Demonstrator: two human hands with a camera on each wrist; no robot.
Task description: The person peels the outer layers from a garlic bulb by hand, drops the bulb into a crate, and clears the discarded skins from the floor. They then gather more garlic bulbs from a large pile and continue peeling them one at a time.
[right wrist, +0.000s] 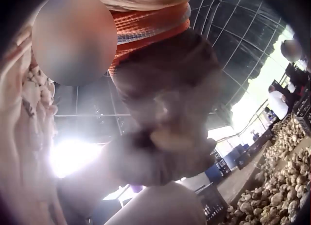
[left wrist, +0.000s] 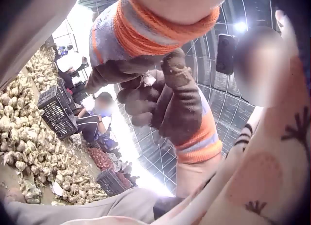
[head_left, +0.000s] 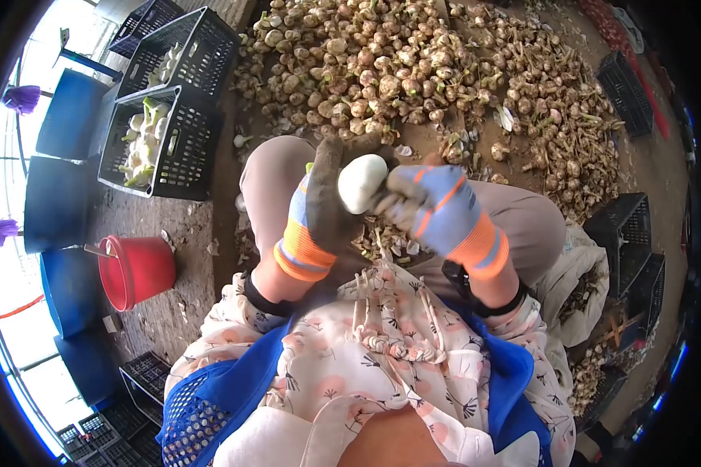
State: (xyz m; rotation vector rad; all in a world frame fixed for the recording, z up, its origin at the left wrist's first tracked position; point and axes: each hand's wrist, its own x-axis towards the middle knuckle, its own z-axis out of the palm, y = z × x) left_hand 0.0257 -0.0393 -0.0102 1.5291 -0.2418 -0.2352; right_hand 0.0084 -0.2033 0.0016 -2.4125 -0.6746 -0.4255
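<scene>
Both hands wear grey-blue gloves with dark palms and orange cuffs. In the head view a white, peeled-looking garlic bulb point(head_left: 362, 184) is between them, above the lap. The left hand point(head_left: 325, 194) grips the bulb from its left side. The right hand point(head_left: 432, 204) has its fingers curled against the bulb's lower right. From the left wrist view, the left hand point(left wrist: 129, 55) and right hand point(left wrist: 170, 98) meet around a small white part of the bulb point(left wrist: 148, 80). The right wrist view is blurred; the right hand point(right wrist: 165, 84) covers most of the bulb there.
A large heap of unpeeled garlic point(head_left: 382, 66) lies ahead. At left stand a black crate point(head_left: 191, 148) with white bulbs in it and a red bucket point(head_left: 150, 268). More black crates point(head_left: 621, 226) and a white sack point(head_left: 572, 272) are at right. Other people sit farther off in the left wrist view.
</scene>
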